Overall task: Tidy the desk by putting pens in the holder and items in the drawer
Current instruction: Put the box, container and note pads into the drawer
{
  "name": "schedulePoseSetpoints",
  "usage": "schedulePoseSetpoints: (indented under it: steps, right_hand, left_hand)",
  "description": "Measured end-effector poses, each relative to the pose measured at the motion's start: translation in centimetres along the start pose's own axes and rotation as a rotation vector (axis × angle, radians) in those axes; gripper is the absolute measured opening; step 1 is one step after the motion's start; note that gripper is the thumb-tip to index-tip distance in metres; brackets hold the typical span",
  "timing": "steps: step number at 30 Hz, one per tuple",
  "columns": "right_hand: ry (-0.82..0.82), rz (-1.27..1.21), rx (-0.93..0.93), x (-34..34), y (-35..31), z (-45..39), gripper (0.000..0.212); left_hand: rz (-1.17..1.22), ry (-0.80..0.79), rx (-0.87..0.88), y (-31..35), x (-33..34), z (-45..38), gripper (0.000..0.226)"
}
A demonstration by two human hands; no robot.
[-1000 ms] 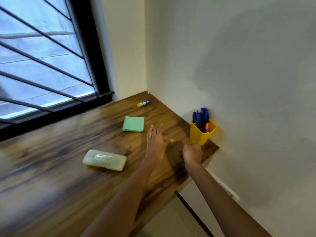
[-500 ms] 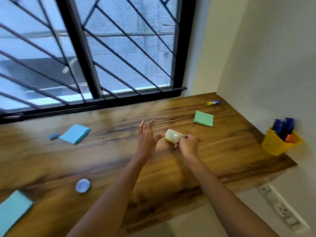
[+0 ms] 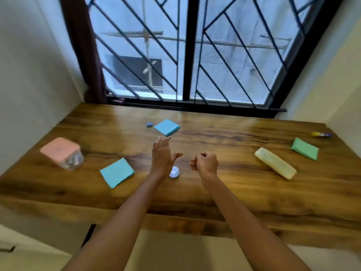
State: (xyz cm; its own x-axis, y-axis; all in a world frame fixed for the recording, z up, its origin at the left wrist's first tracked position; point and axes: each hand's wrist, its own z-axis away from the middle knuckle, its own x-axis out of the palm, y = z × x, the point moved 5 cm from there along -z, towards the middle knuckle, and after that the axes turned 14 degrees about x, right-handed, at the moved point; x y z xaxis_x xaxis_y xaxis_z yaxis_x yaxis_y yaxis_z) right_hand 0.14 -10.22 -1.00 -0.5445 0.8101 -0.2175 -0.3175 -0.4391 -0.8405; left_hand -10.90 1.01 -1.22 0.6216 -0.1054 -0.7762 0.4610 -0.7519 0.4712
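Wooden desk [image 3: 195, 192], two blue notepads [image 3: 117, 172], one green notepad [image 3: 305, 149], two hands

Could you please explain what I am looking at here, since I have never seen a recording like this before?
There is no machine: a person wears a camera on the head, so this single picture looks forward and down along both bare arms. The left hand is open with straight fingers; the right hand is curled into a fist and appears to hold nothing. On the wooden desk lie two blue pads, a green pad, a pale yellowish case, a pink-lidded box, a small round pale object, a small blue item and a glue-stick-like tube.
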Motion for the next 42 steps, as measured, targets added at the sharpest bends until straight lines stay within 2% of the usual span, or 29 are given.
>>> schedulePoseSetpoints:
  steps: [3, 9, 13, 16, 18, 20, 22, 24, 27, 29, 31, 33, 37, 42]
  right_hand:
    - [-0.050, 0.009, -0.016, 1.7, 1.3, 2.3, 0.016]
    - [-0.123, 0.014, -0.020, 4.4, 5.2, 7.7, 0.019]
    - [-0.210, 0.074, 0.045, 6.1, 8.9, 11.2, 0.020]
    - [-0.220, 0.057, 0.120, 7.1, 11.2, 12.8, 0.021]
    - [-0.216, -0.059, 0.291, 8.0, 14.0, 13.2, 0.029]
    - [-0.223, -0.249, 0.508, 9.4, 17.3, 13.4, 0.032]
    - [-0.217, -0.418, 0.614, 10.8, 20.1, 13.3, 0.028]
    - [-0.220, -0.602, 0.624, 12.3, 22.4, 13.2, 0.038]
    - [-0.321, -0.834, 0.548, 14.3, 24.3, 13.2, 0.074]
    - [-0.342, -0.952, 0.508, 14.8, 24.6, 12.6, 0.079]
    - [-0.290, -1.095, 0.551, 14.9, 25.6, 11.1, 0.082]
    - [-0.249, -1.209, 0.586, 15.1, 26.7, 9.4, 0.097]
    - [-0.224, -1.270, 0.617, 15.5, 28.5, 7.0, 0.111]
    - [-0.162, -1.218, 0.641, 14.9, 29.2, 9.3, 0.106]
  left_hand:
    - [-0.024, 0.016, -0.070, -1.9, -1.9, 3.3, 0.071]
    - [0.023, 0.160, -0.107, -3.6, -6.1, 10.1, 0.065]
    - [0.059, 0.200, -0.150, -4.7, -8.0, 15.2, 0.060]
    - [-0.007, 0.252, -0.155, -6.7, -9.2, 18.6, 0.049]
    - [-0.069, 0.239, -0.154, -8.3, -9.4, 20.1, 0.042]
    - [-0.077, 0.155, -0.110, -9.8, -9.1, 20.9, 0.037]
    - [-0.078, 0.038, -0.049, -10.6, -8.6, 21.4, 0.033]
    - [-0.105, -0.027, 0.026, -11.4, -8.2, 21.9, 0.033]
    - [-0.159, -0.001, 0.100, -12.1, -8.3, 22.2, 0.033]
    - [-0.191, 0.044, 0.118, -12.3, -8.3, 22.2, 0.033]
    - [-0.215, 0.091, 0.138, -12.5, -8.0, 22.3, 0.032]
    - [-0.215, 0.139, 0.149, -12.6, -7.5, 22.5, 0.032]
    - [-0.216, 0.194, 0.158, -12.8, -7.2, 22.5, 0.031]
    - [-0.204, 0.144, 0.106, -12.3, -7.7, 22.3, 0.029]
